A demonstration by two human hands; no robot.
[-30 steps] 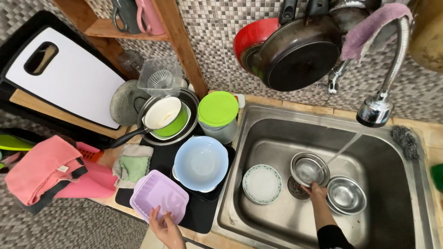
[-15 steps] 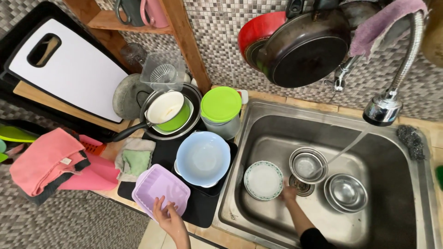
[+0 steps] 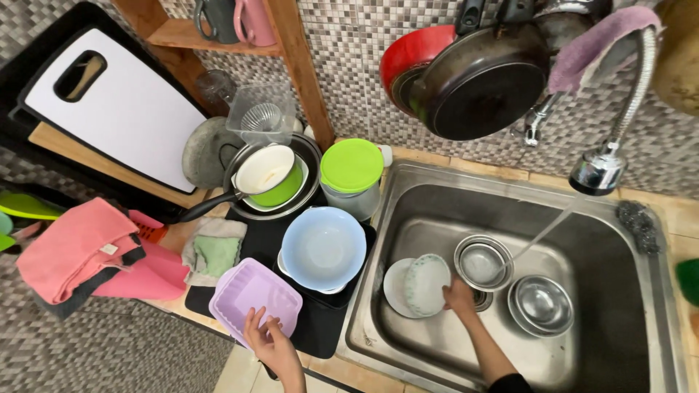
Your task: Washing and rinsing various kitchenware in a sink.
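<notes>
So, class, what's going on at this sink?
A person is washing dishes. The right hand tilts a small plate up inside the sink, beside two steel bowls under running water. The left hand grips the edge of a purple tub on the black mat.

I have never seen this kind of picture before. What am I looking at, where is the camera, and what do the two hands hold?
The camera sits on a person's head and looks down at a kitchen counter and a steel sink. There is no machine, only bare hands. The left hand grips the near edge of a lilac plastic tub on a black draining mat. The right hand reaches into the sink and tilts up a white plate. Two steel bowls lie nearby, and the tap runs water into one. A pale blue bowl sits on the mat.
</notes>
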